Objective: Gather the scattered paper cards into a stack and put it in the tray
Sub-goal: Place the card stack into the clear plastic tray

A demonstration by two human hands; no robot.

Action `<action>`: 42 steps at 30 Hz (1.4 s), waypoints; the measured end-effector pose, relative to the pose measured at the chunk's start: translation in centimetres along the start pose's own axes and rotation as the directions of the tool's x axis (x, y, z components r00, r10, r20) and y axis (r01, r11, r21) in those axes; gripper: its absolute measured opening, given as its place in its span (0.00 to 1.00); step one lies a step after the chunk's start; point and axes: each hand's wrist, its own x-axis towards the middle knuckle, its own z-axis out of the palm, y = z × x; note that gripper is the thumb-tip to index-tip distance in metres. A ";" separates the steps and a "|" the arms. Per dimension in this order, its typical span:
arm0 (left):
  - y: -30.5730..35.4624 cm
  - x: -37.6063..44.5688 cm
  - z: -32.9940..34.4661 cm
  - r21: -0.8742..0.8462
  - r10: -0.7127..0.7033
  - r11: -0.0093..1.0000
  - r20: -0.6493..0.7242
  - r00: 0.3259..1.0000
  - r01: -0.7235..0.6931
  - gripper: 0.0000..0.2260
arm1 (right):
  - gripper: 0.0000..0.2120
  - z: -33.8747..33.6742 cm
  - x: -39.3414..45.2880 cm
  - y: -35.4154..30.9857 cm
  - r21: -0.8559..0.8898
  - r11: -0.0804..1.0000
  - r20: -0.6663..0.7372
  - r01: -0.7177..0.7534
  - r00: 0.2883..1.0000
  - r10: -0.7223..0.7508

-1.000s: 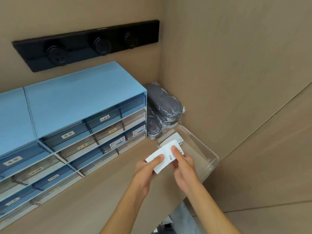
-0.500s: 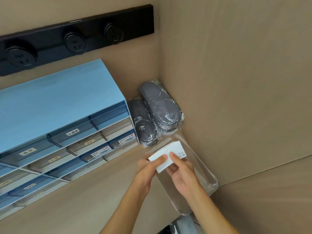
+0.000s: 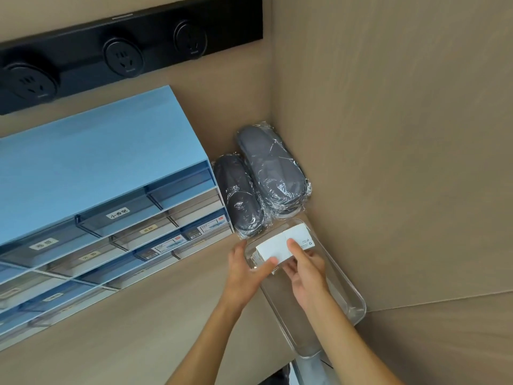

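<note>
Head view, looking down into the back right corner of the surface (image 3: 144, 323).

Cards (image 3: 283, 245): white stack, held by both hands over the far end of the tray (image 3: 358, 307). Stack not quite squared; upper cards offset toward the right, lower ones showing at the left end. Small print visible on the top card's right end, not legible. Cannot tell whether the stack touches the tray floor.

Left hand (image 3: 244, 276): grasping the left end of the cards, thumb on the near edge, fingers hidden behind the stack.

Right hand (image 3: 305, 276): grasping the cards near the middle, thumb pressed on top, fingers curled underneath.

Tray: clear plastic, long, rounded corners. Lies along the right edge of the surface, close to the side wall, its near end reaching the front edge. Nothing else seen in it besides the cards at the far end.

Slippers (image 3: 261, 184): two dark grey wrapped packs, in the back right corner, just beyond the tray's far end. The right pack leans on the left one.

Drawer unit (image 3: 91, 173): blue, along the back edge left of the slippers, small labelled drawers facing front. Labels mostly unreadable.

Socket strip (image 3: 130, 48): black, on the back wall above the drawer unit, three round outlets.
</note>
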 end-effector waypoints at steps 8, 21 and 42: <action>-0.8 0.3 0.2 -0.065 0.014 0.998 0.114 0.993 -0.006 0.42 | 0.10 0.0 1.1 1.0 -0.072 0.997 -0.055 -0.006 0.998 0.002; -3.1 1.9 0.6 0.073 0.131 0.988 0.057 0.990 -0.135 0.37 | 0.07 1.2 1.7 1.7 -0.162 0.983 -0.115 0.080 0.988 -0.100; -3.0 2.4 2.0 0.437 0.275 0.867 -0.015 0.961 -0.241 0.44 | 0.20 0.6 1.6 0.5 -0.255 0.967 -0.107 -0.009 0.994 -0.019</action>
